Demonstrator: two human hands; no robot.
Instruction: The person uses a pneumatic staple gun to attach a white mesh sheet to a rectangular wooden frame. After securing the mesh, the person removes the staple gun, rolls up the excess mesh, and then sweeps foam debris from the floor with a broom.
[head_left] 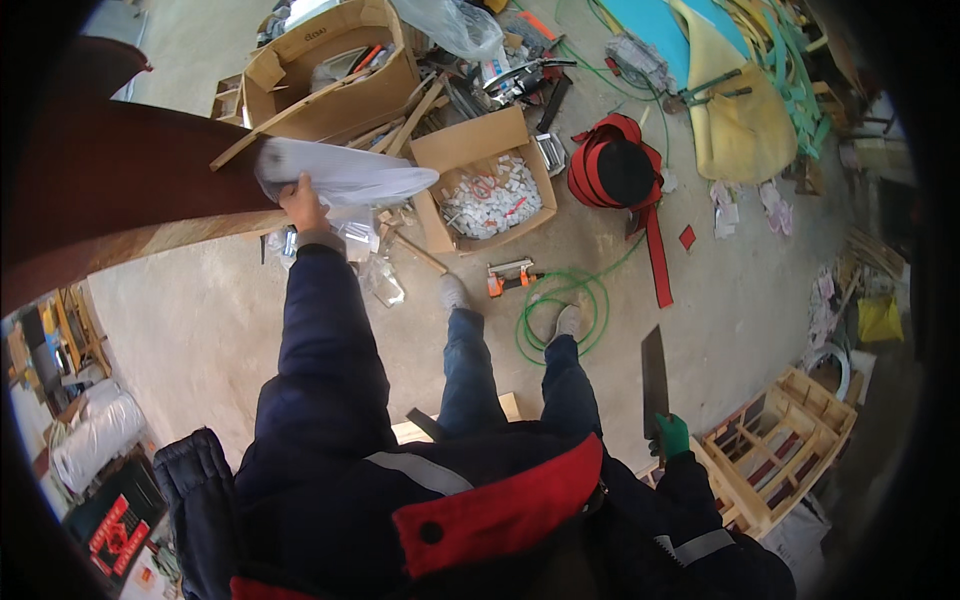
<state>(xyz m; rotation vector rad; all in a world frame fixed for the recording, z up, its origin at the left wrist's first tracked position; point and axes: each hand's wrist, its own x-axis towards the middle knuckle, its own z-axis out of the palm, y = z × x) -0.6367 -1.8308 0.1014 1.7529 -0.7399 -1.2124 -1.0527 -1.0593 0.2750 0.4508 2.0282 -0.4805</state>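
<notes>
My left hand (305, 207), bare, reaches out to the upper left with its fingers closed on a translucent white plastic bag (350, 174). The bag hangs bunched beside the dark red-brown panel (160, 165) and spreads to the right over the clutter. At the lower right my right hand (671, 436) wears a green glove. It grips a long, flat, dark strip (654, 370) with a slanted end, held upright away from my body. Whether this strip is a blade cannot be made out.
A cardboard box (497, 133) of small white pieces lies ahead, with a larger box (330, 100) of mixed items behind it. An orange nail gun (512, 278) and coiled green hose (600, 320) lie by my feet. Red strap rolls (612, 165) and a wooden frame (780, 450) are right.
</notes>
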